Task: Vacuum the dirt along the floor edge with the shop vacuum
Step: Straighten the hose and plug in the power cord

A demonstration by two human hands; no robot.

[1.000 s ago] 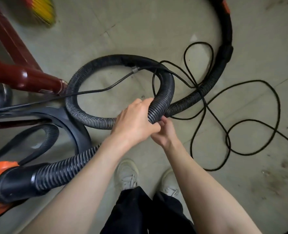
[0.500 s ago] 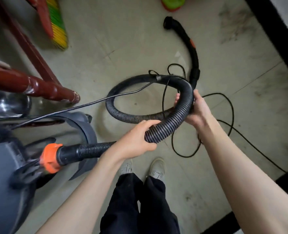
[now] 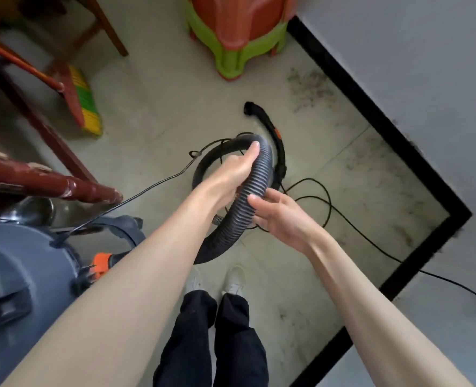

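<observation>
A black ribbed vacuum hose (image 3: pixel 259 174) loops up from the floor in front of me. My left hand (image 3: pixel 236 171) grips the top of the loop, thumb lying along it. My right hand (image 3: pixel 278 213) touches the hose's right side with relaxed fingers. One hose end joins an orange connector (image 3: pixel 101 263) on the grey shop vacuum (image 3: pixel 21 261) at my left. The black nozzle end (image 3: pixel 262 113) lies on the floor beyond my hands. Dark dirt (image 3: pixel 309 88) is scattered along the black baseboard (image 3: pixel 370 113) at the right.
A black power cord (image 3: pixel 343 216) snakes over the floor to a plug at the far right. Stacked green and orange plastic stools (image 3: pixel 236 37) stand ahead. A yellow-green broom (image 3: pixel 87 107) and dark red wooden furniture (image 3: pixel 63 185) are at the left. My shoes (image 3: pixel 234 280) are below.
My left hand has moved up the hose to the top of the loop. My right hand has let go of its grip and now only touches the hose lower down. The view has widened toward the wall.
</observation>
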